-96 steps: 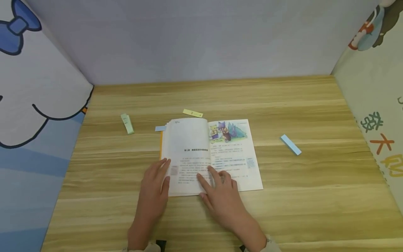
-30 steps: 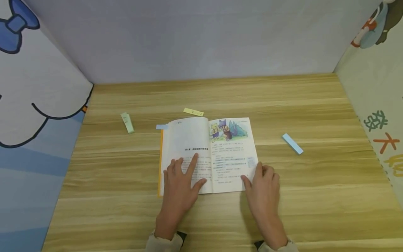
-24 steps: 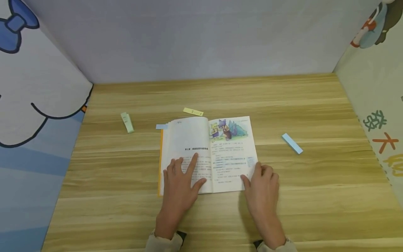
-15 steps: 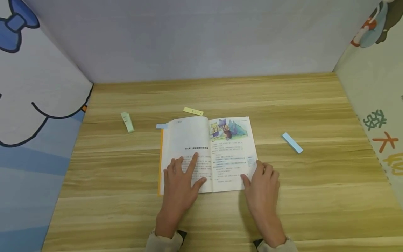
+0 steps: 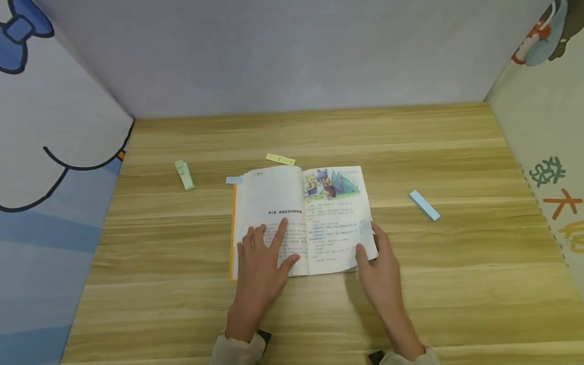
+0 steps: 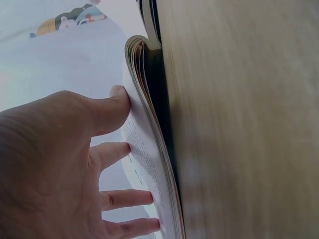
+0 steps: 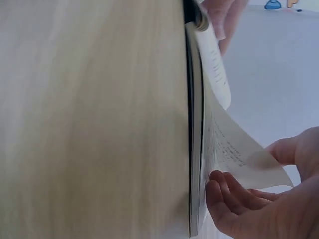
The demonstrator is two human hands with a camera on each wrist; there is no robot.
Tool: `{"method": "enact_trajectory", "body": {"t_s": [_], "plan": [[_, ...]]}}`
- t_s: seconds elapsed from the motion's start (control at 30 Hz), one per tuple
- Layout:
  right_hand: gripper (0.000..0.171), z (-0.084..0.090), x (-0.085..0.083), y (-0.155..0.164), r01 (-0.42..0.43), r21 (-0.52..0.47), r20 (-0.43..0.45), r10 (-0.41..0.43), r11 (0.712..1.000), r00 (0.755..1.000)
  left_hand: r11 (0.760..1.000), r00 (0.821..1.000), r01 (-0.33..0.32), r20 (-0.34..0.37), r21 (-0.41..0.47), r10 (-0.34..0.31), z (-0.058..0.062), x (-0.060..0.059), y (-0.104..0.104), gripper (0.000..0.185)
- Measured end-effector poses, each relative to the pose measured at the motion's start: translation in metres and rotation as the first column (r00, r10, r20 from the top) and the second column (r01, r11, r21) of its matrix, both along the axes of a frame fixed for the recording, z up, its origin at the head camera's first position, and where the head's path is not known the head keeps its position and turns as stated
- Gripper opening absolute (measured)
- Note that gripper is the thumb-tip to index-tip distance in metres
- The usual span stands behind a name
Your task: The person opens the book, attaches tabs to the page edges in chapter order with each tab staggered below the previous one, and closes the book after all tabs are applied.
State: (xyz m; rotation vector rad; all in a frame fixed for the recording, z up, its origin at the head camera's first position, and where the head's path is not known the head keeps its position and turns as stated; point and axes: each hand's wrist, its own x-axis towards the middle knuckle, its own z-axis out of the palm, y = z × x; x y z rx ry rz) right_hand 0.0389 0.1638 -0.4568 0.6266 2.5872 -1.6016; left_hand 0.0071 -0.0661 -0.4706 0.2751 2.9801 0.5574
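An open picture book (image 5: 292, 203) lies flat on the wooden table (image 5: 410, 284). My left hand (image 5: 269, 238) rests with spread, straight fingers on the lower part of the left page. In the left wrist view the left hand (image 6: 119, 159) presses on the stacked pages (image 6: 149, 169). My right hand (image 5: 368, 241) pinches the lower right corner of the right page, thumb on top. In the right wrist view the right hand (image 7: 244, 194) has fingers under the lifted page (image 7: 229, 144), which curls up off the book.
A green sticky-note strip (image 5: 184, 175) lies at the left and a yellow one (image 5: 280, 159) lies just behind the book. A blue strip (image 5: 424, 205) sits at the right. A small blue tab (image 5: 233, 180) pokes out at the book's top left. Cartoon-printed walls close three sides.
My right hand went from the book's middle to the right page's lower corner and has lifted that corner. My left hand shifted onto the left page and stays there.
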Motion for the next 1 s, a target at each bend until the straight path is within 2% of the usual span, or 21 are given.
{"method": "enact_trajectory", "body": {"t_s": [0.07,0.13,0.2,0.27,0.37,0.47,0.53,0.77,1.0], "plan": [[0.057,0.003,-0.001,0.001,0.019,-0.129,0.004,-0.019,0.991,1.000,1.000,1.000,0.001,-0.006,0.005,-0.001,0.000,-0.001,0.000,0.076],[0.054,0.006,-0.001,0.002,0.047,-0.265,0.011,-0.045,0.963,0.999,1.000,1.000,0.003,-0.008,0.007,-0.003,0.000,-0.002,0.000,0.076],[0.052,0.009,-0.001,0.002,0.065,-0.380,0.017,-0.063,0.923,0.998,1.000,1.000,0.005,-0.003,0.008,-0.005,0.001,-0.003,0.000,0.076],[0.052,0.011,-0.001,0.002,0.082,-0.486,0.021,-0.083,0.870,0.996,1.000,1.000,0.007,0.002,0.008,-0.007,0.001,-0.003,0.000,0.076],[0.051,0.012,0.001,0.001,0.098,-0.601,0.008,-0.116,0.793,0.993,1.000,1.000,0.007,0.004,0.006,-0.007,0.002,-0.003,0.000,0.076],[0.054,0.012,0.002,0.001,0.069,-0.657,-0.033,-0.119,0.751,0.992,1.000,1.000,0.004,0.010,0.002,-0.004,0.001,-0.003,0.000,0.076],[0.056,0.011,0.004,0.001,0.035,-0.667,-0.069,-0.108,0.744,0.992,1.000,1.000,0.002,0.015,0.004,-0.002,0.001,-0.002,-0.001,0.076],[0.067,0.008,0.009,0.002,-0.107,-0.641,-0.186,-0.018,0.760,0.982,1.000,1.000,-0.004,0.024,0.018,0.003,-0.001,-0.002,-0.001,0.076],[0.072,0.009,0.013,-0.001,-0.193,-0.607,-0.253,0.043,0.771,0.967,1.000,1.000,-0.002,0.030,0.021,0.001,0.003,-0.001,0.000,0.076]]}}
